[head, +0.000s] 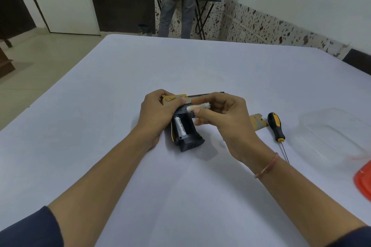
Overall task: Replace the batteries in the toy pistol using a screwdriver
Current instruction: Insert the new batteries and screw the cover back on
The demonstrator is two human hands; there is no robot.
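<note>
Holding toy pistol [190, 143] flat on the white table [200, 66], with left hand [158, 114] curled round its tan rear; barrel running left-right, grip aimed back at the camera, bay open; pinching a white battery [198, 106] crosswise above it with right hand [226, 120]; second battery [180, 126] seated lengthwise, print too blurred to read.

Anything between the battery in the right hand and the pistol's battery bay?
Nothing visible. The cover is off, lying by the screwdriver. A seated battery fills one side of the bay; the slot beside it looks bare. The right hand holds the loose battery just above it.
</note>
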